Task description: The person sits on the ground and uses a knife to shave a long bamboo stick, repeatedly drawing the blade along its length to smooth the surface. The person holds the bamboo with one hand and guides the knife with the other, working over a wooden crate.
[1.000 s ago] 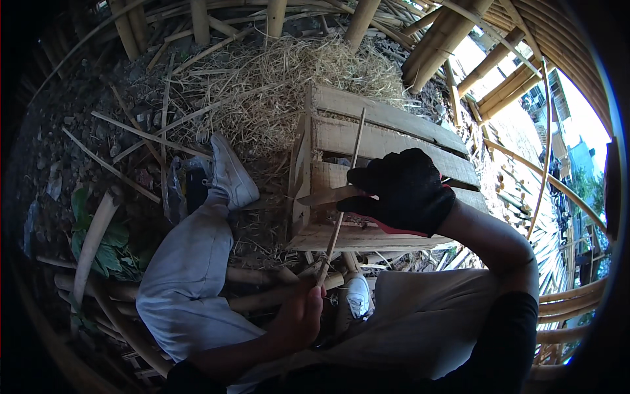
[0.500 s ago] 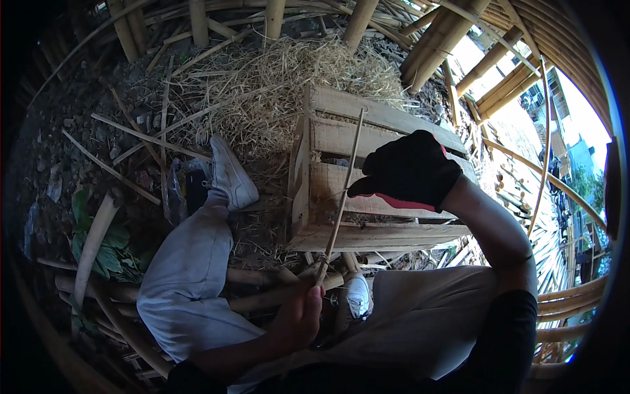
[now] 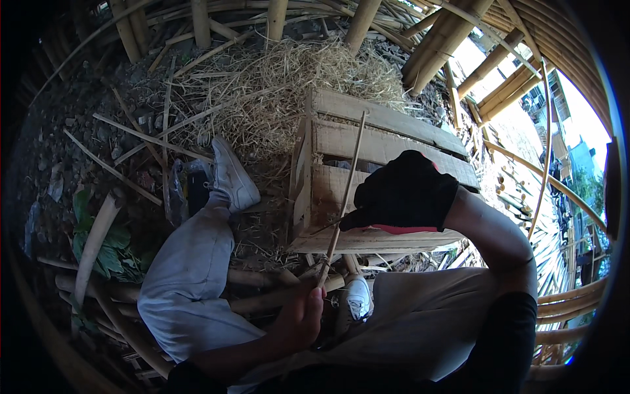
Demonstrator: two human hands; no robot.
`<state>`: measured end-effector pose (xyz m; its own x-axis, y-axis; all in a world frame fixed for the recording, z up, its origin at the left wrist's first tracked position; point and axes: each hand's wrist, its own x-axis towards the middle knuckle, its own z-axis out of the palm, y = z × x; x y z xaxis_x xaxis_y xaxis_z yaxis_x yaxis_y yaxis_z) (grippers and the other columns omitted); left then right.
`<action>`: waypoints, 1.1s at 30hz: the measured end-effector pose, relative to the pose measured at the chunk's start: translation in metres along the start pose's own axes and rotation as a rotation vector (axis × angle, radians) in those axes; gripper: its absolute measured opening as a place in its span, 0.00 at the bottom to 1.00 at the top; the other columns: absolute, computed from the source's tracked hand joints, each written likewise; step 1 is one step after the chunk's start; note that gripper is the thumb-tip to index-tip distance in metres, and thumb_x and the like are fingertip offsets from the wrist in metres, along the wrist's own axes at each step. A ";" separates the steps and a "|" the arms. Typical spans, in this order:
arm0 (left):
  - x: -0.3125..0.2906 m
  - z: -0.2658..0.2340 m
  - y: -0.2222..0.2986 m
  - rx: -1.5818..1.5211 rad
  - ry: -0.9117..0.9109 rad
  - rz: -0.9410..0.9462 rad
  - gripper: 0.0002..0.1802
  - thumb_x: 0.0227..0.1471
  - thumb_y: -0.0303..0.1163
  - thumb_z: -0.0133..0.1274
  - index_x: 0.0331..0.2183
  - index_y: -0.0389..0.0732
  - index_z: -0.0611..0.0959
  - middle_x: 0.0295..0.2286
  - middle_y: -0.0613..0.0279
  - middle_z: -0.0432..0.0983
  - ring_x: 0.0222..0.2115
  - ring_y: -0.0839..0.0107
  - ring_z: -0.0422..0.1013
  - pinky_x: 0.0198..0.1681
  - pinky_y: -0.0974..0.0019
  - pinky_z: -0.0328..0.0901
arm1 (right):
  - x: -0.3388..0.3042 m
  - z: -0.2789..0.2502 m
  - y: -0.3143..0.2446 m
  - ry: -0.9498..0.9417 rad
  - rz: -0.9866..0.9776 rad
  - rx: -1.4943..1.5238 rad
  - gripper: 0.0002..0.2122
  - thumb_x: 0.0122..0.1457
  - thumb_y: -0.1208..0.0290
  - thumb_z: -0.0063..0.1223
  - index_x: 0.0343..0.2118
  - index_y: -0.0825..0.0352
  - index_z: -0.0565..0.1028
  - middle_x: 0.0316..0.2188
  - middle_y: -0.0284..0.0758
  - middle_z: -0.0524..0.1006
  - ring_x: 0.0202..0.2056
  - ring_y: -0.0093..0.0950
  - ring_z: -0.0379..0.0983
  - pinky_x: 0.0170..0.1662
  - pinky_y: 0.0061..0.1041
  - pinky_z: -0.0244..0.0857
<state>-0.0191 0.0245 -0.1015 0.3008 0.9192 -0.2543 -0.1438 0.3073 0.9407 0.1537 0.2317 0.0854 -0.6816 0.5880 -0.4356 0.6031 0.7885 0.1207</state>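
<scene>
My bare left hand (image 3: 303, 318) is closed round the lower end of a thin bamboo stick (image 3: 348, 177). The stick slants up and away from me, its far end over the wooden crate. My right hand (image 3: 403, 197), in a black glove with red on its palm side, is closed beside the middle of the stick. From its fingers a thin, pointed, blade-like tool (image 3: 323, 228) crosses the stick and sticks out to the left. The glove hides the rest of that tool. Both hands are above my lap and the crate.
A slatted wooden crate (image 3: 387, 141) stands in front of me. Behind it lies dry straw (image 3: 295, 79), with bamboo posts (image 3: 357, 26) beyond. Loose bamboo strips (image 3: 151, 139) and a clear plastic bag (image 3: 176, 190) lie by my left shoe (image 3: 235, 180). A cut bamboo pole (image 3: 95, 240) rises at left.
My right hand has moved down along the stick toward my left hand, and the blade-like tool now shows across the stick. My left hand stays almost still.
</scene>
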 end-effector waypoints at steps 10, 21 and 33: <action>-0.001 0.000 0.001 -0.008 0.003 0.016 0.19 0.75 0.44 0.33 0.41 0.39 0.70 0.18 0.74 0.58 0.17 0.84 0.54 0.22 0.71 0.56 | 0.006 0.001 0.003 0.351 0.240 0.016 0.23 0.65 0.40 0.49 0.31 0.55 0.85 0.29 0.32 0.84 0.34 0.35 0.81 0.39 0.34 0.72; -0.001 -0.001 0.004 0.055 -0.004 0.039 0.19 0.75 0.44 0.32 0.41 0.39 0.70 0.19 0.72 0.59 0.18 0.82 0.56 0.23 0.70 0.57 | 0.004 0.001 0.013 0.147 0.143 -0.117 0.28 0.65 0.38 0.47 0.27 0.60 0.84 0.24 0.37 0.82 0.30 0.39 0.82 0.34 0.38 0.74; 0.001 -0.001 -0.006 0.012 -0.009 0.015 0.18 0.75 0.43 0.33 0.41 0.40 0.70 0.20 0.73 0.60 0.19 0.83 0.56 0.23 0.70 0.57 | 0.002 0.009 0.021 0.476 0.111 -0.056 0.18 0.67 0.47 0.52 0.34 0.57 0.83 0.30 0.30 0.83 0.31 0.34 0.81 0.34 0.35 0.73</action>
<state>-0.0193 0.0240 -0.1072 0.3072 0.9213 -0.2385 -0.1365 0.2906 0.9470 0.1686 0.2475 0.0792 -0.7359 0.6761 0.0376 0.6687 0.7169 0.1971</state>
